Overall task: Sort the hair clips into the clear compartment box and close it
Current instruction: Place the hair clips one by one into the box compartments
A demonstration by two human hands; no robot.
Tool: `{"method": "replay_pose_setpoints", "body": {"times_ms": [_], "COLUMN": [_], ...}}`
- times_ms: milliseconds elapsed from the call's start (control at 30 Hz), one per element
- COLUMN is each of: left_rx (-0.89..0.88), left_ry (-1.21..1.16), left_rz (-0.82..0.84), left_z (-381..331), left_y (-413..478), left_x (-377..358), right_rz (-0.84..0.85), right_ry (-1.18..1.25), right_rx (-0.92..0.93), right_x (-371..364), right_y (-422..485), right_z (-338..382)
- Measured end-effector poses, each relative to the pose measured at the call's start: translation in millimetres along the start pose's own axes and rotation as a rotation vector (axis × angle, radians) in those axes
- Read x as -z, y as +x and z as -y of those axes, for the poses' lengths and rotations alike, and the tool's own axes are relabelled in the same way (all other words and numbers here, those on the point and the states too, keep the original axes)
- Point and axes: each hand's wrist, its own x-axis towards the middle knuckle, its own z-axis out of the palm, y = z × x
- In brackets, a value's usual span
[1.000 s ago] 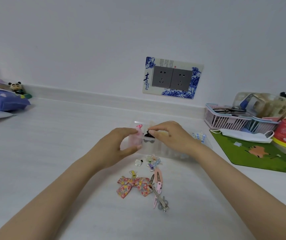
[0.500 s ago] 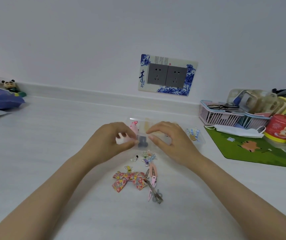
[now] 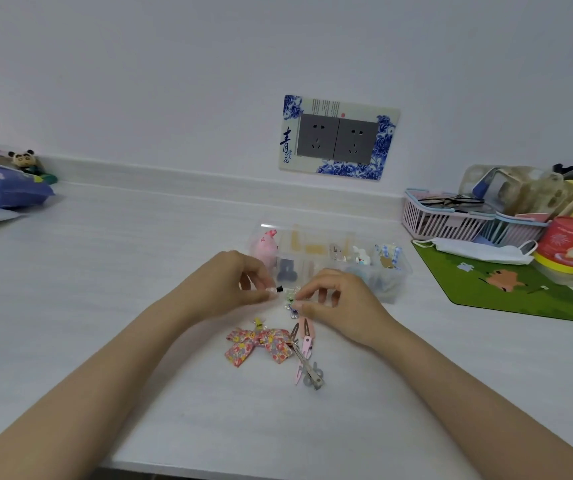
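The clear compartment box (image 3: 395,271) lies open at the middle of the white table, with a pink clip (image 3: 266,245), a dark clip (image 3: 286,269) and several small pieces in its cells. Just in front of it, my left hand (image 3: 233,285) pinches a tiny clear clip with a black tip (image 3: 279,289). My right hand (image 3: 338,299) pinches a cluster of small clear clips (image 3: 291,297) on the table. Nearer to me lie a floral bow clip (image 3: 259,342), pink snap clips (image 3: 306,336) and a grey metal clip (image 3: 309,370).
A green mat (image 3: 506,289) with a face mask (image 3: 479,251), a red tin (image 3: 570,244) and pink baskets (image 3: 447,220) fills the right side. A purple pouch (image 3: 1,188) sits far left. Wall sockets (image 3: 338,138) are behind the box.
Both hands have drawn back from the box and come down onto the small clear clips in front of it. The dark clip now lies in a cell of the box.
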Motion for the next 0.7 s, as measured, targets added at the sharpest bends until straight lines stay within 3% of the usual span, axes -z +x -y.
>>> {"method": "replay_pose_setpoints", "body": {"times_ms": [200,700], "left_rx": [-0.034,0.019], "left_ry": [-0.212,-0.01], "left_rz": [-0.284,-0.3], "left_z": [-12.1,1.1], "left_y": [14.8,62.0], "left_x": [15.5,-0.3], "right_rz": [-0.035,-0.07], "right_ry": [-0.012,0.137], "right_rx": [-0.061,-0.125], "right_x": [-10.1,-11.4], "right_y": [2.7,-1.1], "right_z": [1.2,-1.4]}}
